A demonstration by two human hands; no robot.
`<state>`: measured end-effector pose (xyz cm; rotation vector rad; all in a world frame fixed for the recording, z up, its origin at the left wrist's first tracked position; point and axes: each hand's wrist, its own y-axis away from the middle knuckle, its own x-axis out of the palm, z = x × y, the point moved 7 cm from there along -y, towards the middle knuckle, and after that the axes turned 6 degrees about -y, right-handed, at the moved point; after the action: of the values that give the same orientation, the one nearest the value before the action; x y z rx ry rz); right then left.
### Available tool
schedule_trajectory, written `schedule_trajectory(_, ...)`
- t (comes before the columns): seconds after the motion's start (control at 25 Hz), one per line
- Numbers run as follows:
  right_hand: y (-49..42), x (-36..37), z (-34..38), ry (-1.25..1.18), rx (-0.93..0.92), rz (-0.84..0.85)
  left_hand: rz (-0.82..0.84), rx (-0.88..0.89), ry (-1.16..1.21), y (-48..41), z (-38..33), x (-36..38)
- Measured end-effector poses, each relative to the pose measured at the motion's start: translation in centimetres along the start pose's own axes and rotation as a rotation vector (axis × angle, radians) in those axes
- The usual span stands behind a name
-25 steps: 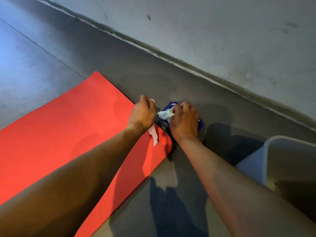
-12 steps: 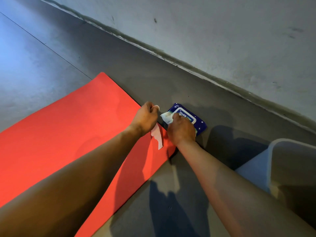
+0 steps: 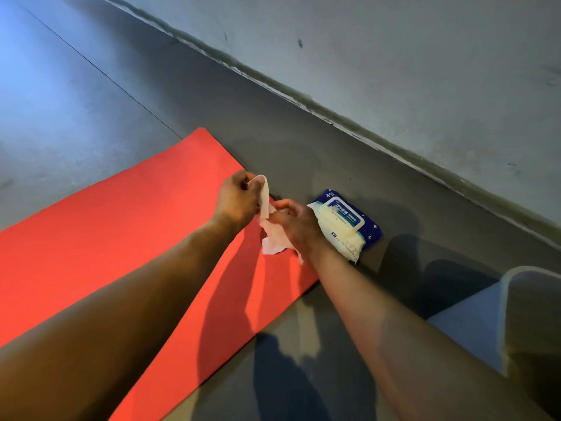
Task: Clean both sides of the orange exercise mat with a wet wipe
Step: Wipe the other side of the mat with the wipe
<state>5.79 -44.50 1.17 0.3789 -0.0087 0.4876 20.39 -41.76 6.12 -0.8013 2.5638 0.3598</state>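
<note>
The orange mat lies flat on the floor. The left hand grips the top of a white wet wipe above the mat's end. The right hand pinches the wipe lower down. The blue wipe pack lies on the floor just beside the mat.

A single wide-angle head-worn camera is aimed forward and steeply down at the floor. The left hand and right hand are framed close, mid-picture, with the wall slanted across the top.
</note>
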Motion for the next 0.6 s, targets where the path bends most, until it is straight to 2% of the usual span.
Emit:
schedule_trajectory(0.24, -1.4, 1.3, -1.8, 0.138, -0.031, -0.064, -0.177, -0.073, -0.081, -0.4, 4.0, -4.6)
schedule_trajectory(0.36, -2.3, 2.8, -2.5, 0.008, 0.058, -0.106, -0.189, -0.179, -0.043, -0.1, 5.4, -5.7)
schedule_trajectory(0.44, -2.7, 5.1, -3.3, -0.073, 0.147, -0.083, -0.149, -0.261, 0.043, 0.6, 6.1, -6.3)
schedule_trajectory(0.6, -3.3, 10.7, -4.5, -0.035, 0.173, -0.027, 0.004, -0.419, 0.115, 2.1, 8.8, -7.4)
